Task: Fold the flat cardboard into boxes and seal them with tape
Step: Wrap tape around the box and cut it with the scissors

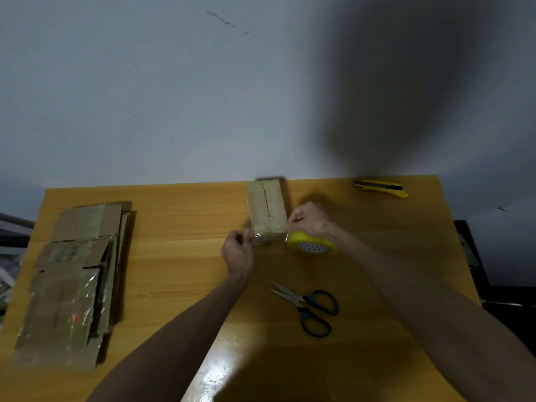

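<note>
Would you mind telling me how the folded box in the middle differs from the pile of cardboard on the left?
The box is folded into a solid shape; the cardboard pile lies flat in several sheets. The left hand and right hand pinch tape at the box's near end; nothing touches the pile. Both are brown cardboard bearing glossy tape.
</note>
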